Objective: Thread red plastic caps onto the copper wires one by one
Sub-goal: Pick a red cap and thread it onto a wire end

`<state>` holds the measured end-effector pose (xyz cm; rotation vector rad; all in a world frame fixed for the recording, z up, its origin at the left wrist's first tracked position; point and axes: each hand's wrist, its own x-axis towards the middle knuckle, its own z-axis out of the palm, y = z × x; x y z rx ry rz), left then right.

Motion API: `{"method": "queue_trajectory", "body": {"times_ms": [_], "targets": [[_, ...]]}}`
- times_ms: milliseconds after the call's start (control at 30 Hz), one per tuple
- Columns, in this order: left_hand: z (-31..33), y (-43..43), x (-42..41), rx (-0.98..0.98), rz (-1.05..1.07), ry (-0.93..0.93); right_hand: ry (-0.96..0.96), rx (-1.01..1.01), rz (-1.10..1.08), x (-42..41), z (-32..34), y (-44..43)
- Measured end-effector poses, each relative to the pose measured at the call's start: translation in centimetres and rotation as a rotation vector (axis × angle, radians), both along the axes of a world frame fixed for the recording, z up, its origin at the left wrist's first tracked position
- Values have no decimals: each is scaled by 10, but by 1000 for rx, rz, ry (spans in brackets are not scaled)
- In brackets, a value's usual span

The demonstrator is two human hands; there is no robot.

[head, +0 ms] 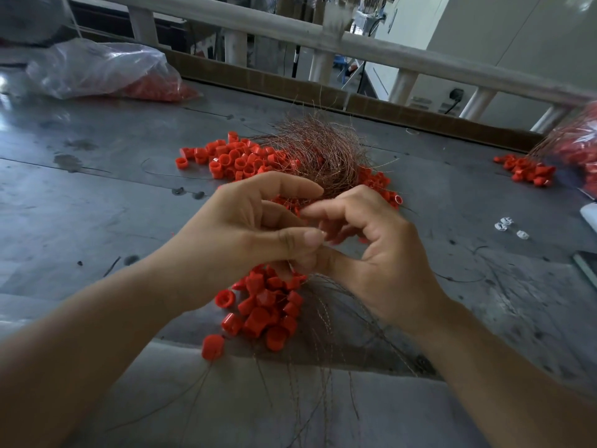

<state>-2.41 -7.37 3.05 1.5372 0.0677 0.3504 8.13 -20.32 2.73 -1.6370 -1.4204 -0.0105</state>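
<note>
I see my left hand (245, 227) pinched, thumb against the fingers, on what looks like a thin copper wire, though the strand is too fine to be sure of. My right hand (374, 250) meets it fingertip to fingertip, fingers curled; I cannot tell what it holds. Just below both hands hangs a cluster of threaded red caps (265, 308), wire tails trailing toward me over the grey desk (80, 195). Just beyond the hands lies a tangled copper wire bundle (323, 150) on a loose red cap pile (232, 156). Far beyond my left hand sits a clear plastic bag (103, 69) of caps.
</note>
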Motion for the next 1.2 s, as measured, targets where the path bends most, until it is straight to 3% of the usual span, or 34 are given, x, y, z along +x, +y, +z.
{"method": "queue_trajectory", "body": {"times_ms": [200,333,667,900,1067,1200], "targets": [[4,8,0,-177,12,-46,-79,-4,-127,9,3,0],[5,10,0,-214,2,-54,-209,42,-186,9,4,-2],[4,10,0,-254,-96,-54,-290,-15,-311,11,8,-4],[3,12,1,-264,-17,-92,-272,-99,-218,7,10,-5],[5,14,2,-255,150,-116,-290,-85,-255,6,14,-7],[5,18,2,-142,298,-72,-232,-115,-275,9,15,-9]]}}
